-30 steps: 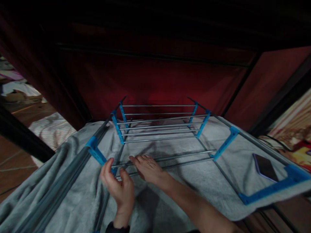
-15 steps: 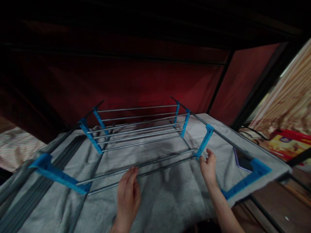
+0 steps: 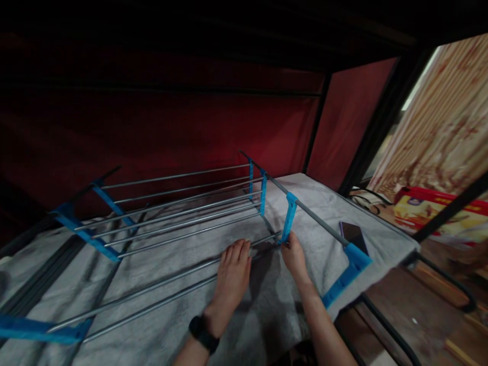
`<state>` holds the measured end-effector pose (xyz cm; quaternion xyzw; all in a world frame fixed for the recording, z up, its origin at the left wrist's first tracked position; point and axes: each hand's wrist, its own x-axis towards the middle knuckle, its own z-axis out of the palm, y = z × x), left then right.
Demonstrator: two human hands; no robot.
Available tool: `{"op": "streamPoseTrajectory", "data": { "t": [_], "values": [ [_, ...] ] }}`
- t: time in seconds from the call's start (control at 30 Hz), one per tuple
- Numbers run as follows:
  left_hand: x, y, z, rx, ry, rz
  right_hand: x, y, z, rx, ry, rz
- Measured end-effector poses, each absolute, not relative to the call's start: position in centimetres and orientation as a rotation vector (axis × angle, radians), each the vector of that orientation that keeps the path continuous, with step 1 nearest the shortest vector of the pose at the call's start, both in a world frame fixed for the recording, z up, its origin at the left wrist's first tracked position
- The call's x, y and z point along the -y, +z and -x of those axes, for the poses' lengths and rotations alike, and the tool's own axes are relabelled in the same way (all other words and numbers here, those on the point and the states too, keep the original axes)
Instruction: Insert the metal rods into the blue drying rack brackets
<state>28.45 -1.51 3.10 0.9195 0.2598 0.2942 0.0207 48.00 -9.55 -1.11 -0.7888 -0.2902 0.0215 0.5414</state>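
Note:
A rack of grey metal tubes and blue plastic brackets lies on a grey blanket (image 3: 263, 325). My right hand (image 3: 294, 256) is closed around the lower end of a blue bracket (image 3: 290, 216), where the front rods meet it. To its left, my left hand (image 3: 234, 274) lies over the two front metal rods (image 3: 163, 279), its fingers stretched out across them. A dark watch (image 3: 204, 334) is on my left wrist. Farther back, several thin rods (image 3: 190, 211) span between blue brackets on both sides. The undersides of my left fingers are hidden.
More grey tubes (image 3: 41, 272) lie on the blanket at the left. A phone (image 3: 353, 236) rests near the right side tube. Dark red panels (image 3: 171, 127) and a black frame enclose the back. A red and yellow box (image 3: 442, 213) stands beyond the right edge.
My view has swung right. My left hand has slid rightward along the front rods. My right hand has gone from open beside the blue bracket to closed on its lower end.

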Motion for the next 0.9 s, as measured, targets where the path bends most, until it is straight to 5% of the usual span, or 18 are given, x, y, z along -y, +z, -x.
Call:
{"op": "streamPoseTrajectory", "data": {
  "t": [0.23,0.9],
  "values": [
    [0.8,3.7,-34.1,-0.806,0.447,-2.845,9.6,-0.9,-47.7,0.696,0.04,1.966],
    [0.9,3.4,-34.9,-0.82,0.405,-2.845,10.0,-0.3,-48.1,0.806,0.085,2.165]
  ]
}}
